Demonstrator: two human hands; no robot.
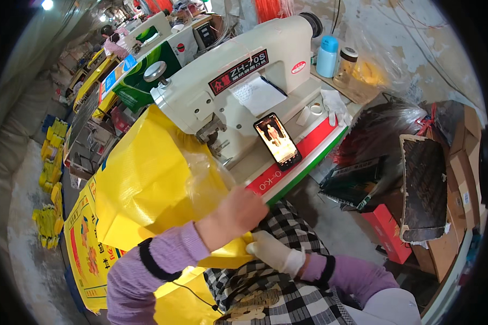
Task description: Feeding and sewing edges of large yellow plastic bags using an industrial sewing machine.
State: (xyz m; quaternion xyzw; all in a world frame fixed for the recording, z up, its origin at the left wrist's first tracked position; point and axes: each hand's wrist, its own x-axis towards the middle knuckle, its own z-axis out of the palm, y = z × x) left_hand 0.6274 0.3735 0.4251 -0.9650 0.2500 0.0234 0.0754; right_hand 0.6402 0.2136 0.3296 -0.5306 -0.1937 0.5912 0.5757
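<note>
A large yellow woven sack hangs from below the head of a cream industrial sewing machine and spreads over my lap. Clear plastic liner bulges out of its side and runs up to my left hand. That bare left hand is closed in a fist at the table's near edge, with the liner seemingly gripped in it; the fingertips are hidden. Lower and to the right, my white-gloved right hand pinches the sack's edge. The machine's needle area is just above the sack, partly shadowed.
A lit phone leans on the machine bed, with white paper behind it. A blue bottle and a jar stand at the far right. Cardboard lies to the right; yellow bundles line the left floor. Another person sits far back.
</note>
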